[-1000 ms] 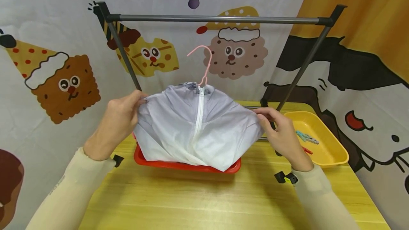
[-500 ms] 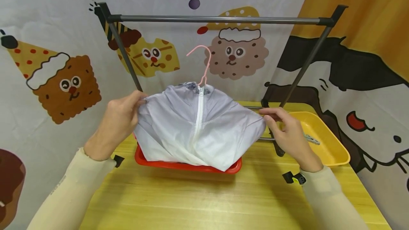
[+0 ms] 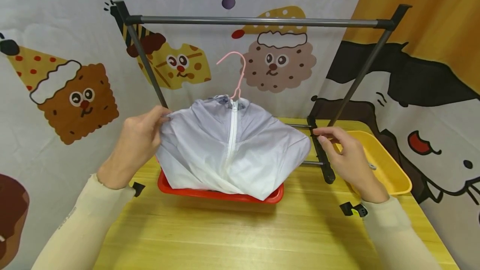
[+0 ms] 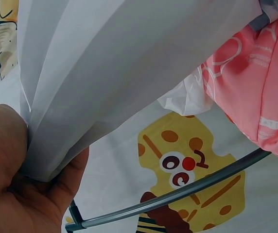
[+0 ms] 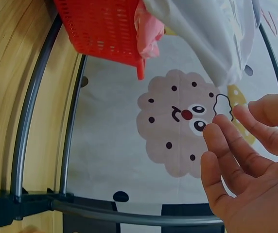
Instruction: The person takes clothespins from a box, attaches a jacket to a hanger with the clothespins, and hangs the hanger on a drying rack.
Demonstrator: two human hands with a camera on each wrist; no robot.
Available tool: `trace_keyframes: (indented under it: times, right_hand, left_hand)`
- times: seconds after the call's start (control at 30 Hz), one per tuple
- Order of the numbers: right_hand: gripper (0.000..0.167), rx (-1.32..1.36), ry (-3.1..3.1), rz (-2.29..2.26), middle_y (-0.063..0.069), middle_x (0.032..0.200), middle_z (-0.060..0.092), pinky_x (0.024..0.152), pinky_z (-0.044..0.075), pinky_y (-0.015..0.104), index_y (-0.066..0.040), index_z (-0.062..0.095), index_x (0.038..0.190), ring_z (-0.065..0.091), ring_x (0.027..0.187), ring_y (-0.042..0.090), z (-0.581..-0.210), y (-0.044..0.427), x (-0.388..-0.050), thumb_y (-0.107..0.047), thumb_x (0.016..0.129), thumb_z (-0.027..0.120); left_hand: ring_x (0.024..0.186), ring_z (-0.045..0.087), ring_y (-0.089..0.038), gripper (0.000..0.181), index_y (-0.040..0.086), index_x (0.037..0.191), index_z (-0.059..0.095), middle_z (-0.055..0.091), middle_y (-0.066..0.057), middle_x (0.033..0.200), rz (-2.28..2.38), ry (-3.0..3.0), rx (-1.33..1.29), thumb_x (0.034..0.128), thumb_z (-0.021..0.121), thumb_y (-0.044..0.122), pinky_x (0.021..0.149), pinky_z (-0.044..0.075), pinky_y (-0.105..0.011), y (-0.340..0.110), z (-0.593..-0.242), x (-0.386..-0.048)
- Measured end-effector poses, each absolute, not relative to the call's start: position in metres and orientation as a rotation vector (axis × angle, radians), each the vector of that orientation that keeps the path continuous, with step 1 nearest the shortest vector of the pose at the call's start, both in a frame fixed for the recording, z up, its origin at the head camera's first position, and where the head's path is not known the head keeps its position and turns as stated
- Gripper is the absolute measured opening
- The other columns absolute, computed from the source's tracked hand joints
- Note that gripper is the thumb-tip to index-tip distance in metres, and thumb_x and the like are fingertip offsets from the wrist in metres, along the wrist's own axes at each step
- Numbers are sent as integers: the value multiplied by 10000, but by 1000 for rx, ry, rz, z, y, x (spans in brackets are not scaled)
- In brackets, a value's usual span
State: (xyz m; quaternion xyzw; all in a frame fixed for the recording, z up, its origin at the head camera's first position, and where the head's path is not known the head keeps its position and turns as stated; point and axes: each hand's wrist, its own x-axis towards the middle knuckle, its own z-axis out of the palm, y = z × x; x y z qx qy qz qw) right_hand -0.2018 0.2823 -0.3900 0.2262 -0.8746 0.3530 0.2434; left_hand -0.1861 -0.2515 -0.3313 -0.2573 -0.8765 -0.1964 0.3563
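A grey-to-white zip jacket (image 3: 202,145) is spread over a red basket (image 3: 221,195), and the hook of a pink hanger (image 3: 243,74) sticks up from its collar. My left hand (image 3: 136,145) pinches the jacket's shoulder at the left; the left wrist view shows the cloth (image 4: 95,73) between thumb and fingers. Just right of the opposite shoulder, my right hand (image 3: 348,159) is apart from the cloth. In the right wrist view its fingers (image 5: 229,167) are loosely spread with nothing between them. Pink cloth (image 4: 255,82) shows beyond the jacket.
A dark metal rack stands behind the jacket, with its top bar (image 3: 255,21) across the back and a black foot (image 3: 327,174) on the wooden table (image 3: 232,236). At the right is a yellow tray (image 3: 390,170) with a clip partly hidden by my right hand.
My right hand has let go of the jacket's right shoulder and moved away to the right. The left hand keeps its hold, and the hanger hook has shifted slightly left.
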Motion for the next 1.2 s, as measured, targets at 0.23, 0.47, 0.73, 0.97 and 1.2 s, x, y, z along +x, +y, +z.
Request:
trace_keyframes:
  times: [0.23, 0.47, 0.73, 0.97, 1.2]
  right_hand:
    - [291, 590, -2429, 947, 127, 1354, 828, 1008, 454, -8, -94, 797, 1417, 601, 1161, -155, -389, 290, -198, -29, 1144, 718]
    - [304, 548, -2493, 927, 118, 1398, 810, 944, 469, -16, -130, 792, 1446, 599, 1156, -138, -390, 299, -198, -73, 1160, 708]
    - [305, 572, -2495, 904, 156, 1390, 808, 976, 436, -26, -89, 778, 1447, 570, 1149, -195, -390, 305, -202, -51, 1151, 715]
    - [317, 548, -2546, 884, 131, 1402, 801, 1010, 406, -34, -92, 762, 1464, 575, 1160, -149, -390, 309, -206, -62, 1152, 719]
    - [317, 538, -2581, 805, 178, 1379, 789, 995, 364, -39, -62, 759, 1458, 695, 1171, 172, -391, 320, -209, -51, 1143, 727]
  left_hand:
    - [856, 866, -464, 186, -39, 1151, 729, 857, -258, 1017, -502, -2261, -659, 1056, 664, -184, 758, 714, -600, -252, -332, -185]
    - [819, 859, -455, 194, -34, 1150, 724, 852, -257, 992, -494, -2262, -657, 1053, 656, -187, 729, 711, -592, -252, -334, -184]
    - [784, 849, -434, 172, -31, 1149, 732, 849, -253, 979, -484, -2254, -659, 1060, 675, -167, 709, 709, -585, -253, -335, -183]
    - [770, 843, -428, 182, -29, 1149, 730, 846, -250, 972, -480, -2253, -655, 1055, 672, -174, 707, 708, -587, -254, -336, -182]
    - [729, 823, -404, 232, -27, 1151, 727, 840, -245, 961, -478, -2260, -657, 1037, 638, -208, 677, 702, -562, -255, -335, -180]
